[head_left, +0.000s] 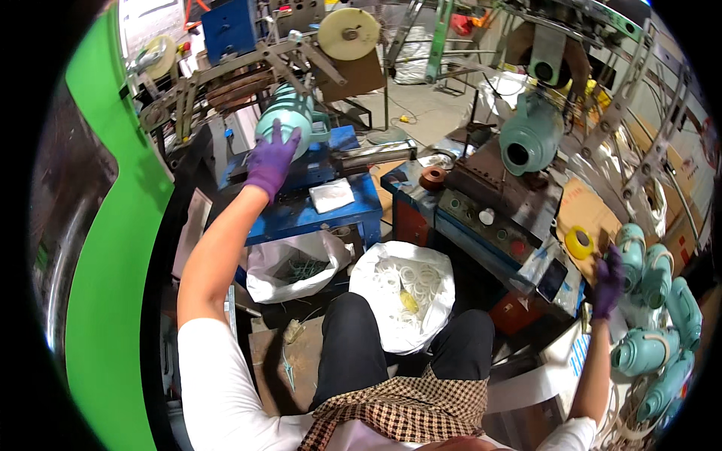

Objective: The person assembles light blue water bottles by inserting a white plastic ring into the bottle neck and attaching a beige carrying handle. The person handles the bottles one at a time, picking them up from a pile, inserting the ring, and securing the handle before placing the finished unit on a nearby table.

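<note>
The left hand (273, 159) lies spread on a teal jug (289, 111), likely steadying it. The right hand (608, 284) has an unclear grip.

No words or numbers legible from my end; marks only. On the brown cardboard sheet (590, 214) at right I see small reddish print near the upper edge, too blurred to make out. White panel (558, 352), lower right: blue stripes (580, 355); I cannot tell whether they are lettering. Pale paper sheet (148, 19), upper left: faint marks, too fine for me to resolve. Control panel (470, 219): any lettering too small to read.
</note>
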